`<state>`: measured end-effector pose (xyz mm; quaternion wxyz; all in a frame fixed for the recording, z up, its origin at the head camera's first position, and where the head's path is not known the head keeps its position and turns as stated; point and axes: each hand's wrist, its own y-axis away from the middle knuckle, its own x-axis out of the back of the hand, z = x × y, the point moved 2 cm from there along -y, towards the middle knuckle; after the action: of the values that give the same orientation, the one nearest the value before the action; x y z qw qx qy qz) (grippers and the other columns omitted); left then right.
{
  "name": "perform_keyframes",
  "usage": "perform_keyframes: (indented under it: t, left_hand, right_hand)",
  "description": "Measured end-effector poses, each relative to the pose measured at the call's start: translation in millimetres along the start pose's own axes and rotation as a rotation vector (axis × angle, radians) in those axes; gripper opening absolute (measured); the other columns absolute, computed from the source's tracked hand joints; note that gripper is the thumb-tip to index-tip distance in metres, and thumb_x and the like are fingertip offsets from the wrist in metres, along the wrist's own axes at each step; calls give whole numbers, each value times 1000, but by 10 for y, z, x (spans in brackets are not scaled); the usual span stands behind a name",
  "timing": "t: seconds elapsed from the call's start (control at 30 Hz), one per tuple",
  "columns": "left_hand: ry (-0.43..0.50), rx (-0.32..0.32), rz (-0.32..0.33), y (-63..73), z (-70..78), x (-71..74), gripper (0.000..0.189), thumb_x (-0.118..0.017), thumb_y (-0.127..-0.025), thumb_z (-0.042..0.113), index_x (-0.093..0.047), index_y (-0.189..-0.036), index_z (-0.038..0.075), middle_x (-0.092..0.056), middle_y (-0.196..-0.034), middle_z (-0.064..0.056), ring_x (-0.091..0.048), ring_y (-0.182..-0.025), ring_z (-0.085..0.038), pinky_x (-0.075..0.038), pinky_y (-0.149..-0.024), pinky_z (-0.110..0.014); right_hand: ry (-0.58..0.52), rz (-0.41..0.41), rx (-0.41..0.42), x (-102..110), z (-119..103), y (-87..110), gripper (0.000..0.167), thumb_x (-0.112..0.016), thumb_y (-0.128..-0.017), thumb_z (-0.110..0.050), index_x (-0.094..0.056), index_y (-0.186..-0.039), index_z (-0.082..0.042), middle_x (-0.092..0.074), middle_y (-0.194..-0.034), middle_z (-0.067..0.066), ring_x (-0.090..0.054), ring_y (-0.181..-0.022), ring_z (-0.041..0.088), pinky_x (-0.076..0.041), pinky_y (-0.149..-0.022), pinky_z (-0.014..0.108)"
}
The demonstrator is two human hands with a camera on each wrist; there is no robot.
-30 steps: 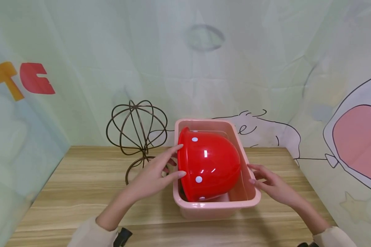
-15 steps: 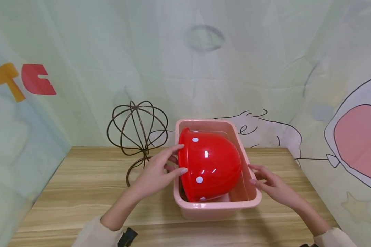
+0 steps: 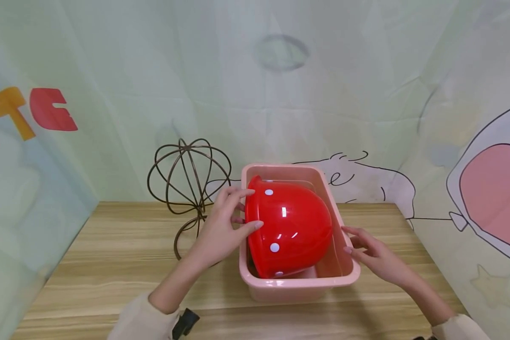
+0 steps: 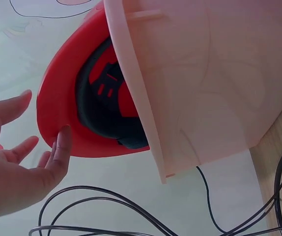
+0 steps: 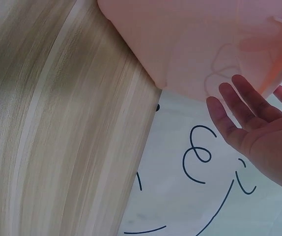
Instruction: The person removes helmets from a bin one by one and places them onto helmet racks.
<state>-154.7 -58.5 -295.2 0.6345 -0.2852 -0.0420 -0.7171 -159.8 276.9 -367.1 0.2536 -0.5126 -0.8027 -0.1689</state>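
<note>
A red hard hat [image 3: 291,226] with white dots lies on its side in a pink plastic bin [image 3: 297,282], its opening to the left. The left wrist view shows a black headband [image 4: 109,120] inside it. My left hand [image 3: 223,229] is at the hat's brim, thumb and forefinger over the outer side, other fingers behind the edge. From the left wrist, those fingers look loosely spread, with fingertips [image 4: 63,135] overlapping the brim. My right hand [image 3: 376,252] touches the bin's right rim with fingertips and thumb; its fingers extend along the outer wall in the right wrist view.
A dark wire stand [image 3: 189,189] with a round cage top stands left of the bin, just behind my left hand. The wooden table [image 3: 123,264] extends on both sides. A printed cloth backdrop [image 3: 221,94] rises behind and along the sides.
My left hand has shifted slightly up and right along the hat's brim, its forefinger and thumb reaching further over it. The hat, the bin and my right hand have stayed nearly in place.
</note>
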Motion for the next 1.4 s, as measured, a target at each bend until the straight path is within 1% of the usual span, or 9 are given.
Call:
perform_keyframes:
  t: [0.07,0.2,0.33,0.43,0.67,0.9,1.17,1.3,1.4]
  left_hand:
    - [-5,0,5,-4,7,-8,61,-76,-73,10,-48,-127,11,-39,-123,-5,-54,-90,-20,-54,-68,-30]
    - [-29,27,2,-9,12,-30,60,-76,-73,9,-48,-126,11,-39,-124,-7,-56,-86,-20,-54,-68,-31]
    - [-47,53,-2,-7,2,-52,60,-76,-73,9,-49,-126,11,-38,-126,-8,-56,-88,-21,-54,-69,-32]
    - [-47,54,-2,-1,-7,-62,61,-76,-73,8,-48,-127,10,-39,-125,-8,-55,-90,-22,-54,-68,-32]
    - [-69,82,-49,12,-25,-96,66,-76,-74,13,-42,-131,13,-45,-117,-7,-55,-85,-19,-54,-65,-29]
    - [-97,74,-55,5,-27,-115,64,-75,-76,14,-42,-131,11,-46,-119,-8,-54,-87,-19,-54,-65,-30]
    - [-172,88,-4,-10,59,-229,61,-73,-78,21,-42,-130,13,-43,-121,-9,-50,-105,-26,-55,-68,-39]
    - [-209,52,30,-14,51,-280,65,-74,-77,17,-40,-132,12,-36,-129,-12,-48,-109,-30,-54,-69,-42]
    - [-235,5,63,-18,22,-288,66,-75,-76,15,-41,-132,11,-29,-136,-11,-47,-111,-30,-54,-71,-43]
  right_hand:
    - [-2,1,-1,0,3,2,51,-57,-91,-19,-37,-137,-13,-56,-115,18,-58,-96,29,-53,-70,28]
    - [-4,0,-3,-1,7,3,51,-57,-91,-19,-37,-137,-13,-56,-113,17,-59,-94,28,-54,-70,29]
    - [-6,0,-6,-3,8,4,51,-57,-91,-20,-37,-138,-13,-57,-112,16,-59,-94,27,-54,-70,29]
    - [-6,-1,-5,-5,9,6,51,-57,-91,-20,-36,-138,-13,-57,-112,16,-59,-94,27,-54,-71,29]
    - [3,10,1,-3,12,13,51,-56,-91,-20,-37,-138,-13,-57,-113,17,-60,-94,27,-53,-71,29]
    - [2,10,6,-2,9,13,51,-56,-91,-19,-37,-137,-12,-58,-112,16,-60,-94,26,-54,-71,29]
    - [-2,11,-4,10,8,17,51,-56,-91,-20,-37,-138,-12,-57,-113,16,-60,-95,27,-54,-71,29]
    - [-3,4,-9,6,5,8,51,-56,-91,-20,-37,-137,-12,-57,-113,16,-59,-96,27,-53,-71,29]
    - [1,3,-6,10,7,0,50,-56,-91,-20,-37,-137,-12,-57,-113,17,-59,-95,27,-53,-71,29]
